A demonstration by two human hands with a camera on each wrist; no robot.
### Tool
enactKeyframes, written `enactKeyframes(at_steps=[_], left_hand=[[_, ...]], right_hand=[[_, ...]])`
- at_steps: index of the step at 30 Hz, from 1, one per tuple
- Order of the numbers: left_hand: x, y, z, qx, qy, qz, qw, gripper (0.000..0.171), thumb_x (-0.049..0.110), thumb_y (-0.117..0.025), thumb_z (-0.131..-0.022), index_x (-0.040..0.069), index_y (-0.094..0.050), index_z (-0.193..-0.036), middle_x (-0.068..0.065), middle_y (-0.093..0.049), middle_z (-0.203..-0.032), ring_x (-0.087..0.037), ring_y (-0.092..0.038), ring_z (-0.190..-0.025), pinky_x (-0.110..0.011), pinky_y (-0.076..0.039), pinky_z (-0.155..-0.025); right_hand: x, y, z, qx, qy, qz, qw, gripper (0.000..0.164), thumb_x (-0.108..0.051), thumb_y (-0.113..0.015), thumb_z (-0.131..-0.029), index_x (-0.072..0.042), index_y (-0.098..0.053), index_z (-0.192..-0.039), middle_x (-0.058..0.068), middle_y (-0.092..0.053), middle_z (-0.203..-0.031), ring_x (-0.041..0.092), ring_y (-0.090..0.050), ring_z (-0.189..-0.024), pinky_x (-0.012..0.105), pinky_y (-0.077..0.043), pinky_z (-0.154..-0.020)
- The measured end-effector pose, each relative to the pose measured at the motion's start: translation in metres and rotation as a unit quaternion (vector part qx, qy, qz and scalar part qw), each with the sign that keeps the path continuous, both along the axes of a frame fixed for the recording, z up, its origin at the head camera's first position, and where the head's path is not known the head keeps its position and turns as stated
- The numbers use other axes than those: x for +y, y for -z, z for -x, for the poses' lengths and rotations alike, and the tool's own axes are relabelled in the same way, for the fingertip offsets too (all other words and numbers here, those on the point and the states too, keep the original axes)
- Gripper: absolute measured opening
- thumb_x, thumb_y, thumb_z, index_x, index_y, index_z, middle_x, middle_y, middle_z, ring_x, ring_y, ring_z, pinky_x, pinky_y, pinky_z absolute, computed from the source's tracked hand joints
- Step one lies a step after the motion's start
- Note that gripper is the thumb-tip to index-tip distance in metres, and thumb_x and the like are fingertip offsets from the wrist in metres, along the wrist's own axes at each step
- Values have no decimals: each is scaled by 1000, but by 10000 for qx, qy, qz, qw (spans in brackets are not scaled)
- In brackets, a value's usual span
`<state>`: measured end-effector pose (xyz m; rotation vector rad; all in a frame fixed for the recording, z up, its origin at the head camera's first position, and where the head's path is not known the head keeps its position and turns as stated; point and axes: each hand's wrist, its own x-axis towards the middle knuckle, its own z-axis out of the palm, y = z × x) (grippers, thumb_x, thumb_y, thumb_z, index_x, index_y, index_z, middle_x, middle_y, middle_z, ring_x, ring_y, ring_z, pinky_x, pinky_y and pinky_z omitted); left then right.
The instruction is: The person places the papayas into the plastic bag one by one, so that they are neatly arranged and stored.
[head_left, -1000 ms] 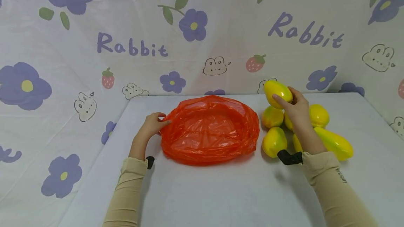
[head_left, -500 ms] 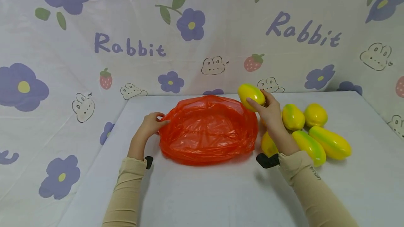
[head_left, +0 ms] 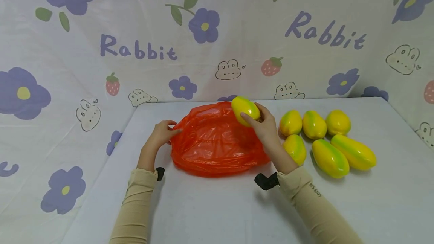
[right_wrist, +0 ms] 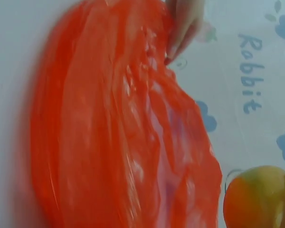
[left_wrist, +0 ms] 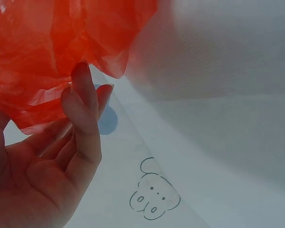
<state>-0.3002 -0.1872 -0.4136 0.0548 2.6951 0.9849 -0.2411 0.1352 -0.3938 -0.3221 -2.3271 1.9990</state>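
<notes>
A red plastic bag [head_left: 213, 166] lies spread on the table with its mouth facing up. My left hand [head_left: 162, 133] pinches its left rim; in the left wrist view, the fingers [left_wrist: 85, 128] show against the outside of the film [left_wrist: 33, 52]. Over the bag's right back part, my right hand [head_left: 268, 129] grips a glossy yellow mango-like fruit [head_left: 245, 109] with a green streak. The right wrist view shows that fruit [right_wrist: 256, 199] beside the bag's crumpled side [right_wrist: 95, 118], with most of the right hand out of frame.
Right of the bag lie several more yellow-green fruits, some rounded like this one [head_left: 290, 122] and two longer ones, such as this one [head_left: 330, 158]. A white table [head_left: 210, 210] carries everything. Behind it hangs a printed cloth [head_left: 142, 74] with flowers and rabbits.
My right hand has carried the fruit leftward and slightly down, from above the other fruits to over the bag. The left hand keeps its place at the rim.
</notes>
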Motion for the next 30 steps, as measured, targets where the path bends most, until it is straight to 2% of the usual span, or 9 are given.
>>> enactKeyframes(at_steps=[10,16,25,30], left_hand=[[1,-1,-1,-1,-13,-76,10000,57,29,-58,-97,-2,-42,-142,-27,-57,-129,-33,-65,-102,-34,-61,-76],[1,-1,0,22,6,-77,10000,57,29,-58,-97,-2,-42,-142,-27,-57,-129,-33,-65,-101,-34,-61,-76],[2,0,0,-19,-29,-73,10000,57,30,-58,-97,-1,-42,-142,-26,-56,-130,-33,-64,-103,-34,-61,-77],[3,1,1,-53,-33,-36,10000,56,30,-58,-97,-1,-43,-142,-26,-56,-130,-33,-63,-104,-34,-61,-78]], right_hand=[[-27,7,-5,103,-236,333,9991,71,-34,-71,-89,-17,-38,-149,6,-45,-149,25,-46,-133,39,-39,-115],[-43,16,-9,19,-342,432,9985,73,-34,-71,-89,-16,-35,-150,7,-44,-149,26,-45,-135,40,-39,-115],[-73,27,-17,29,-391,293,9988,72,-35,-72,-87,-15,-38,-148,7,-47,-148,27,-46,-135,44,-41,-113],[-91,34,-21,19,-549,307,9980,73,-35,-73,-86,-14,-39,-148,8,-47,-148,28,-46,-134,46,-41,-113]])
